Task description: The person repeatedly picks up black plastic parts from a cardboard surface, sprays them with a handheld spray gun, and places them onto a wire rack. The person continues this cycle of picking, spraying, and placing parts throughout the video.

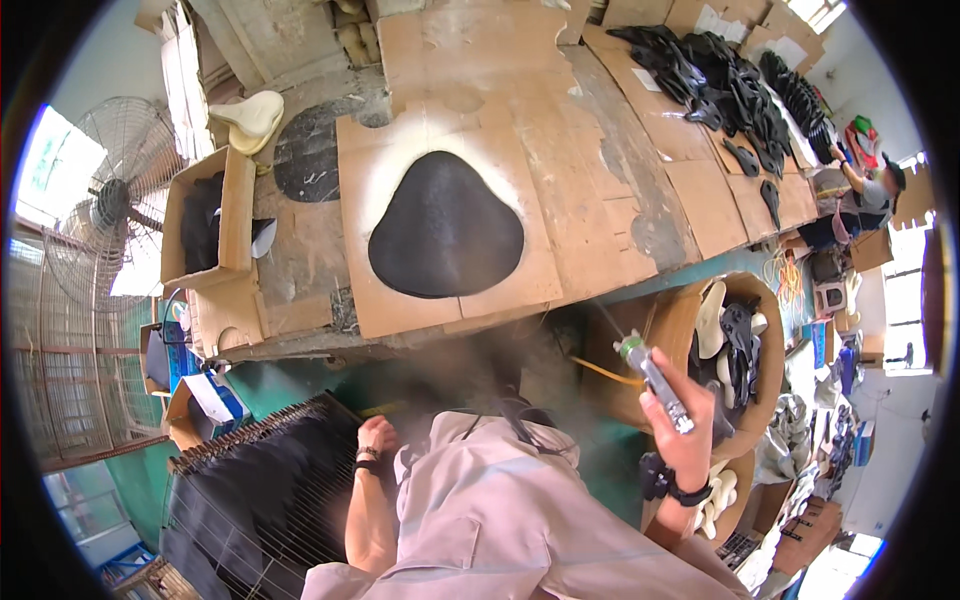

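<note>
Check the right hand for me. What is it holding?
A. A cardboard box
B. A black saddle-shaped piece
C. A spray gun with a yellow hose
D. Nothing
C: the right hand grips a spray gun with its yellow hose trailing left, below the black saddle-shaped piece on the cardboard.

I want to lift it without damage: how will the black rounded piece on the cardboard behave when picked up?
The black rounded piece lies flat and thin on the cardboard sheet, so it probably flexes and droops at the edges. It looks light. Its matte surface suggests little slipping.
</note>
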`<state>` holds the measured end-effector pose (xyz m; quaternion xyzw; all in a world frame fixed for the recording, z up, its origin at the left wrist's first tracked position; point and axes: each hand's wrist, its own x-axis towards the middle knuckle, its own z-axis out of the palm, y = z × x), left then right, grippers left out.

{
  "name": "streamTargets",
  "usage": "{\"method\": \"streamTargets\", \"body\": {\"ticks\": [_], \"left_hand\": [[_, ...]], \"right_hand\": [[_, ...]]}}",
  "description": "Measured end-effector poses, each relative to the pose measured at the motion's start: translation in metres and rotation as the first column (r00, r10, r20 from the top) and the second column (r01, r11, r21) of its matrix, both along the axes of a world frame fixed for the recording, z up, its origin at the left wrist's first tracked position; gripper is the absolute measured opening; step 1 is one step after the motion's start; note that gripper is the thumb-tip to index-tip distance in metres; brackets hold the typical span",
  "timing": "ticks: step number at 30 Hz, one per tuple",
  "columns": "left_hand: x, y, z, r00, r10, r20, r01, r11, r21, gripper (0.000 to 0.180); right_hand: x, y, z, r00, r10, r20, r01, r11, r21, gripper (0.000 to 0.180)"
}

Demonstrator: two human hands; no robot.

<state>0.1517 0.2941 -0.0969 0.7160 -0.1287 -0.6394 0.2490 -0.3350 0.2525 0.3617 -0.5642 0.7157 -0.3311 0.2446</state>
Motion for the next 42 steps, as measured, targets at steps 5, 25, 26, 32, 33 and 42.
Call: {"method": "streamTargets", "body": {"ticks": [5, 25, 26, 32, 33, 42], "left_hand": [[-0.019, -0.089, 0.038, 0.975, -0.083, 0.208, 0.142, 0.947, -0.289, 0.036], [-0.174, -0.324, 0.076, 0.530, 0.042, 0.847, 0.414, 0.859, -0.302, 0.039], [-0.176, -0.327, 0.071, 0.694, 0.136, 0.707, 0.219, 0.896, -0.387, 0.039], [-0.173, -0.340, 0.043, 0.798, 0.575, -0.183, -0.603, 0.767, -0.220, 0.017], [-0.171, -0.340, 0.041, 0.810, 0.542, -0.223, -0.582, 0.786, -0.207, 0.017], [-0.202, -0.341, 0.160, 0.615, 0.222, -0.756, -0.672, 0.650, -0.355, 0.007]], "right_hand": [[0.022, 0.011, -0.016, 0.943, 0.250, 0.220, -0.271, 0.960, 0.070, 0.056], [-0.027, 0.056, -0.036, 0.956, -0.108, 0.272, 0.103, 0.994, 0.032, 0.045], [-0.030, 0.053, -0.036, 0.958, -0.093, 0.270, 0.081, 0.995, 0.058, 0.047], [-0.046, 0.021, -0.035, 0.965, 0.056, 0.256, -0.032, 0.995, -0.094, 0.052], [-0.049, 0.015, -0.036, 0.966, 0.042, 0.256, -0.016, 0.995, -0.102, 0.053], [-0.094, -0.018, -0.049, 0.960, 0.165, 0.227, -0.149, 0.985, -0.086, 0.050]]}}
